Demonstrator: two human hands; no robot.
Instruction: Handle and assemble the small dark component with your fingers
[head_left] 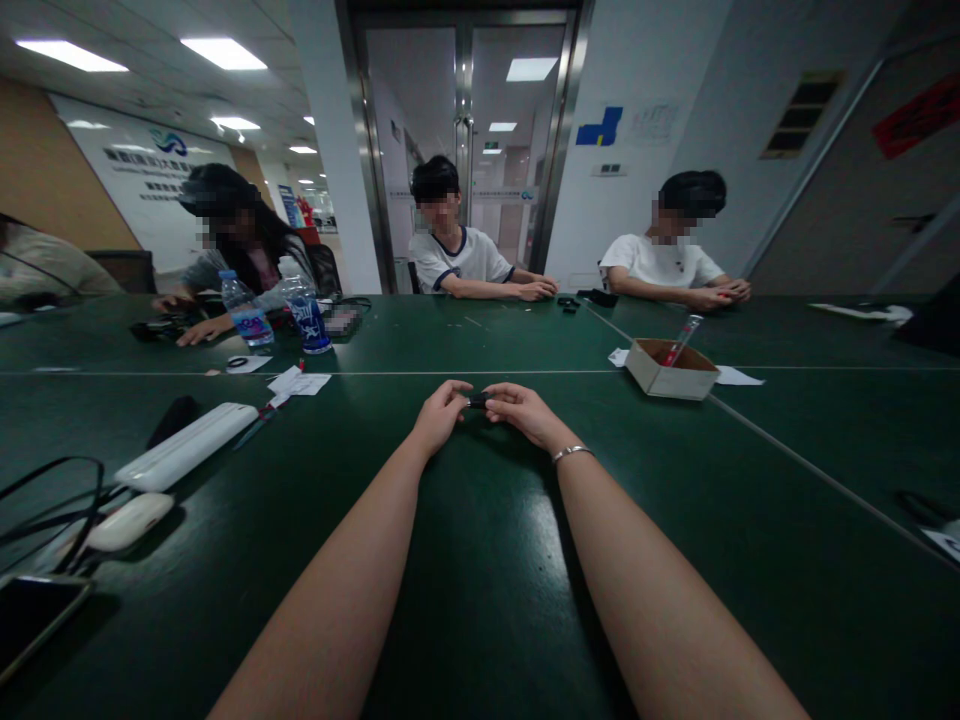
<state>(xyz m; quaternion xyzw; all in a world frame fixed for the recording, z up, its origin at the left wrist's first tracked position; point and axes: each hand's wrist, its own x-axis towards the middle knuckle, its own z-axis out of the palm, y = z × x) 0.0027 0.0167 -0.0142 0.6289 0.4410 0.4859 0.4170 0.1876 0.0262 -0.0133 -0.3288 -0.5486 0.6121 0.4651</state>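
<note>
Over the green tabletop (480, 540), a small dark object (477, 401) is between my two hands. It looks short and black, with a lighter spot at its left end; its kind is too small to make out. My left hand (441, 415) is closed, with thumb and fingertips at the object's left end. Pinched at the right end is my right hand (525, 412), its fingers curled. A silver bracelet (572, 453) circles the right wrist. Fingertips hide part of the object.
Ahead right stands an open box (670, 378) holding a clear-and-red tube. Two bottles (306, 318) and paper slips (300, 383) are ahead left. Nearer left lie a white power bank (187, 448), a white case (131, 522), cables and a phone (41, 615). Several people sit across.
</note>
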